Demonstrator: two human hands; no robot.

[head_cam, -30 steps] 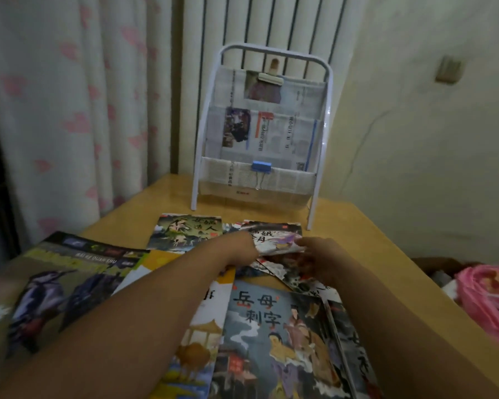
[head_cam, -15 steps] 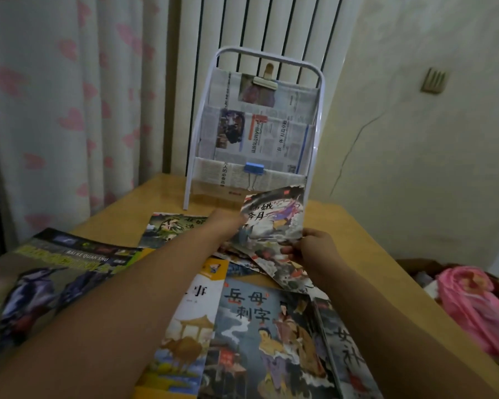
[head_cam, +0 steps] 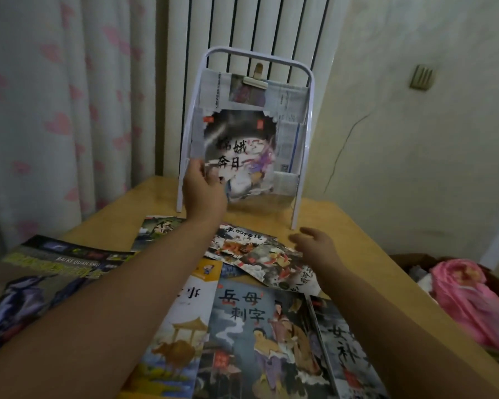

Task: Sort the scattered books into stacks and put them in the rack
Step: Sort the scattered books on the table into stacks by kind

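My left hand [head_cam: 203,191] grips the lower left corner of a thin picture book [head_cam: 241,152] and holds it upright in front of the white metal rack [head_cam: 307,131], which is lined with newspaper. My right hand [head_cam: 314,246] hovers with relaxed fingers over the table and holds nothing. Several more picture books lie scattered flat on the wooden table [head_cam: 357,254]: a small one with an orange animal [head_cam: 242,243], a grey one with robed figures [head_cam: 260,341], a yellow one with a pavilion [head_cam: 176,335], and a large dark bird book [head_cam: 43,277] at the left.
The rack stands at the table's far edge against a white radiator [head_cam: 251,27]. A curtain with pink hearts [head_cam: 55,110] hangs to the left. A pink bag [head_cam: 473,303] lies in a box beyond the table's right edge.
The picture book has been lifted from the table up to the rack by my left hand. My right hand has let go of it and dropped back towards the table.
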